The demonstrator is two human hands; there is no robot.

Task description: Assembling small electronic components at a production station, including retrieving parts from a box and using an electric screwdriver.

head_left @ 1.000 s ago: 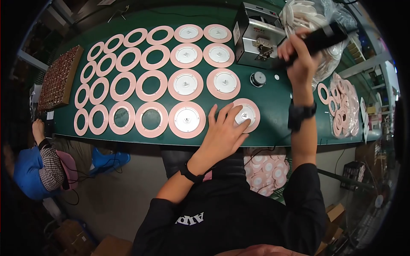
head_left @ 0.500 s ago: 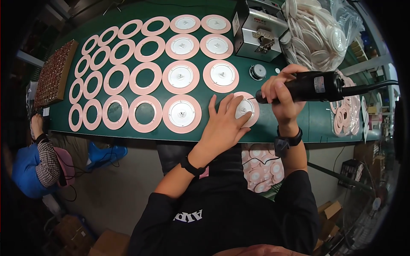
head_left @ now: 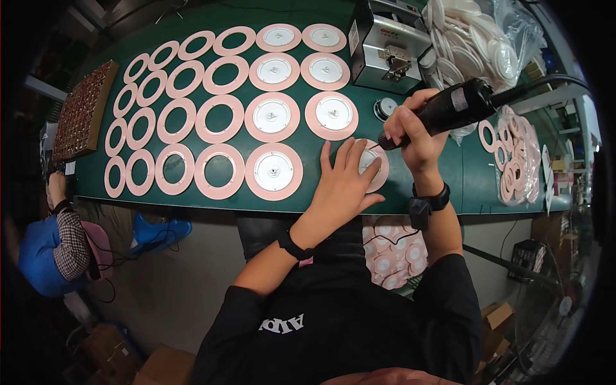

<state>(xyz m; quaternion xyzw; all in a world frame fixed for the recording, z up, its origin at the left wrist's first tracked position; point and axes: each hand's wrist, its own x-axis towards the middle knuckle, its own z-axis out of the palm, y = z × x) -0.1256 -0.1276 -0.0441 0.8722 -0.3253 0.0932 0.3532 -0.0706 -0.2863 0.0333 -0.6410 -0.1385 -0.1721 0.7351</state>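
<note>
My left hand (head_left: pixel 339 183) lies flat with fingers spread over a pink ring with a white disc (head_left: pixel 383 168) in its middle, covering much of it. In my right hand (head_left: pixel 420 135) is a black electric screwdriver (head_left: pixel 457 110), gripped round its body and tilted down to the left. Its thin bit reaches the upper part of the white disc; whether a screw sits under it is too small to tell. Other pink rings with white discs (head_left: pixel 274 171) stand in two columns beside my left hand. Left of them are several columns of open pink rings (head_left: pixel 219 171).
A metal-cased machine (head_left: pixel 391 48) stands at the back, with a round metal and black part (head_left: pixel 385 109) before it. Bagged white discs (head_left: pixel 471 48) and pink rings (head_left: pixel 518 160) lie right. A filled tray (head_left: pixel 83 112) and a co-worker's arm (head_left: pixel 72 240) are at the left.
The screwdriver's rear end has swung up and its body now slants more steeply. My right hand has shifted slightly left. My left hand stays on the ring, its fingers slightly shifted.
</note>
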